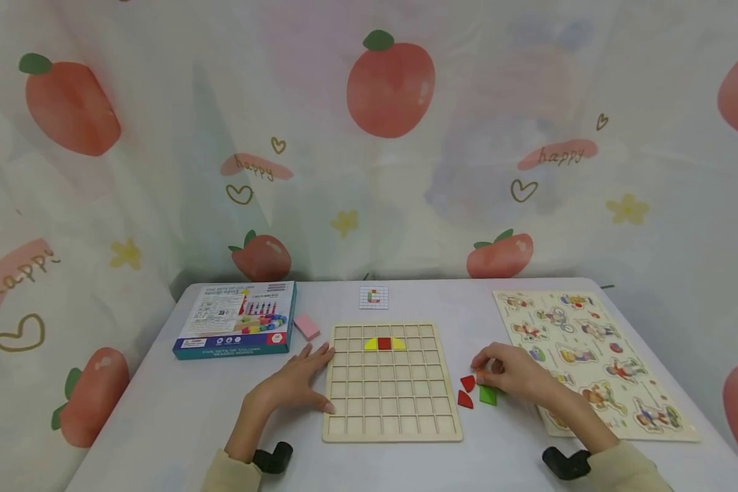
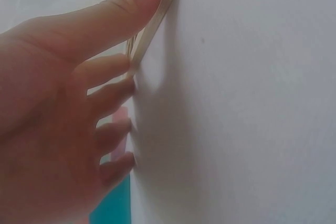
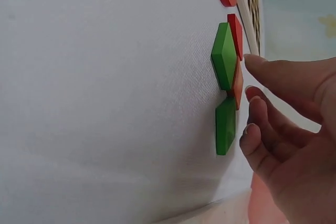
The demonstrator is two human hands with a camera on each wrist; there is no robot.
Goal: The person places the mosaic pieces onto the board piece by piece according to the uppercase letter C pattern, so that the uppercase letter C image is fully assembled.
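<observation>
My left hand [image 1: 293, 381] rests with spread fingers along the left edge of a wooden grid board [image 1: 378, 425], its thumb at the lower corner area. Near the top of the grid, a red square [image 1: 384, 344] sits between two yellow rounded pieces [image 1: 400, 344]. Right of the board, my right hand [image 1: 510, 370] hovers with bent fingers over loose pieces. In the right wrist view, its thumb and fingers stand apart beside an orange piece [image 3: 238, 85], partly hidden behind two green pieces [image 3: 224, 59]. Two red pieces [image 1: 465, 399] lie between that hand and the board.
A small patterned grid card [image 1: 374, 297] lies behind the board. At the back left are a blue-edged box [image 1: 240, 321] and a pink block [image 1: 307, 326]. A wooden picture puzzle [image 1: 590, 370] covers the right side, partly under the right forearm.
</observation>
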